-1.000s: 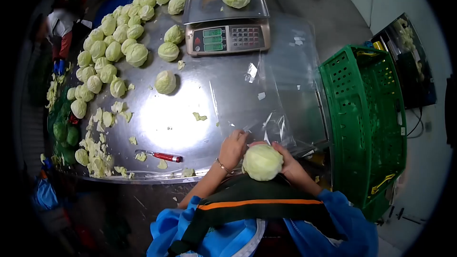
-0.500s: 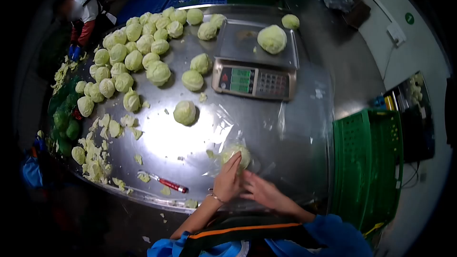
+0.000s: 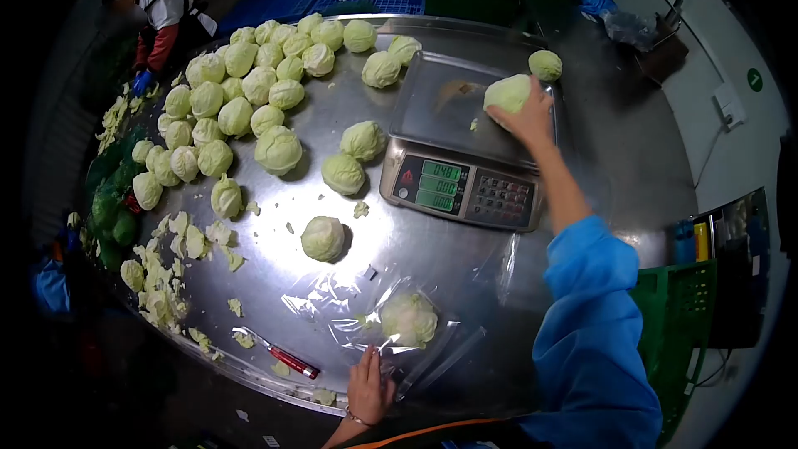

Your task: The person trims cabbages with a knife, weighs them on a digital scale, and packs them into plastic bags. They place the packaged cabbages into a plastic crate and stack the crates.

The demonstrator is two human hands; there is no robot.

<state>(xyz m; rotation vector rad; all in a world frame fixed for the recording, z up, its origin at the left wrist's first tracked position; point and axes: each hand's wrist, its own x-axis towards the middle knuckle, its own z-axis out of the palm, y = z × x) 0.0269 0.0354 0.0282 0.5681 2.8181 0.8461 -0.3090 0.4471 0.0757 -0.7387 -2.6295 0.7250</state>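
A cabbage (image 3: 504, 94) rests on the steel pan of the digital scale (image 3: 460, 189), with my right hand (image 3: 530, 112) wrapped round its right side. Near the front edge of the metal table, my left hand (image 3: 370, 387) lies at the lower edge of a clear plastic film (image 3: 345, 324); its fingers look close together, but what they hold is too small to make out. Just beyond that hand, a second cabbage (image 3: 408, 319) sits on the film. The scale's top display line reads about 0.481.
Many cabbages (image 3: 278, 150) cover the back left. Loose leaves (image 3: 162, 291) and a red-handled knife (image 3: 293, 362) lie at the front left. A green crate (image 3: 677, 324) stands right. Across the table, a person (image 3: 162, 21) in blue gloves bends over leaves.
My right hand has moved from the cabbage on the film up to the one on the scale. My left hand has come off its cabbage toward the table's front edge. The view has shifted.
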